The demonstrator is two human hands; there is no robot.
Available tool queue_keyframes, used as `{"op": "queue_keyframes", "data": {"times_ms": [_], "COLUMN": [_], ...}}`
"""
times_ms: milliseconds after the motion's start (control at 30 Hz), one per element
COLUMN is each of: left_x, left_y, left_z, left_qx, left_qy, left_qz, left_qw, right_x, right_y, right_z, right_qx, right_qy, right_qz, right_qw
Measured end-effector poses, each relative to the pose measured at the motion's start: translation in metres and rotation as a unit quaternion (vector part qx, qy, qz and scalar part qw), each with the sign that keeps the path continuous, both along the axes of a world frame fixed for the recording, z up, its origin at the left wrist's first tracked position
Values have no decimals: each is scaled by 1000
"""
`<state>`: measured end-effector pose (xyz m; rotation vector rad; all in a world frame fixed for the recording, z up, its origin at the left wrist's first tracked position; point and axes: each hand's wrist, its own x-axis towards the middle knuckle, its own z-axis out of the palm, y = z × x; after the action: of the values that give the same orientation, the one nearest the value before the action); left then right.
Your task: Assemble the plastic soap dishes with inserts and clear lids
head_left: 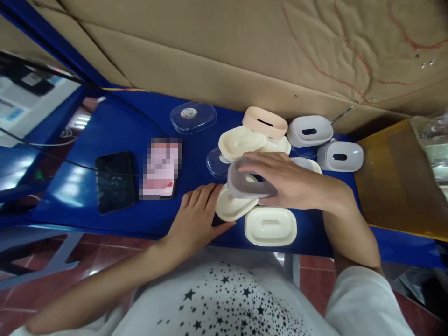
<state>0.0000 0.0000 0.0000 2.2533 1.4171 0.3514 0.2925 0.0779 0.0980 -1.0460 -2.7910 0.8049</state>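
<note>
My right hand (280, 179) is wrapped over a grey plastic oval box (241, 179) with a slot in it. That box sits over a cream oval lid (231, 209), covering part of it. At the lid's left end, my left hand (198, 210) grips the edge, thumb on the near side and fingers on the far side. Just below lies another cream oval lid (270, 227) with a raised middle. Beyond my right hand, a cream oval piece (240, 142) rests beside a peach box (265, 122) with a slot.
Two grey slotted boxes (310, 130) stand at the back right, near a cardboard box (395, 177). A clear cover (193, 117) lies at the back; another clear cover (217, 163) is nearer. A phone with a lit screen (161, 168) and a dark phone (115, 182) occupy the left of the blue table (80, 186).
</note>
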Motion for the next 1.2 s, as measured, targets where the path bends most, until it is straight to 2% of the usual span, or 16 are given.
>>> {"op": "queue_keyframes", "data": {"times_ms": [100,167,267,333,433,633,800,900,1000,1067,1200], "left_x": [-4,-9,-13,-11,-2,20,28,21,9,1,-8], "left_y": [-1,4,15,25,44,81,96,98,104,112,127], "left_z": [1,7,22,31,44,57,51,49,54,58,57], "left_qx": [-48,-126,-252,-302,-339,-366,-355,-344,-280,-243,-251], "left_qy": [-96,-204,-375,-452,-504,-531,-566,-550,-561,-593,-629], "left_qz": [9,25,36,36,35,62,51,43,55,75,132], "left_qw": [994,971,891,839,794,762,743,760,777,764,724], "right_x": [-9,-14,-18,-19,-18,-19,-29,-33,-30,-26,-20], "right_y": [-6,-10,-13,-14,-12,-7,1,10,23,32,43], "right_z": [0,2,9,12,15,13,-6,-14,-19,-26,-48], "right_qx": [-13,-16,-3,22,69,156,228,223,208,190,153], "right_qy": [9,18,42,56,52,31,23,40,58,53,34], "right_qz": [13,26,46,51,27,-39,-49,-44,-99,-123,-92], "right_qw": [1000,999,998,997,996,986,972,973,971,973,983]}}
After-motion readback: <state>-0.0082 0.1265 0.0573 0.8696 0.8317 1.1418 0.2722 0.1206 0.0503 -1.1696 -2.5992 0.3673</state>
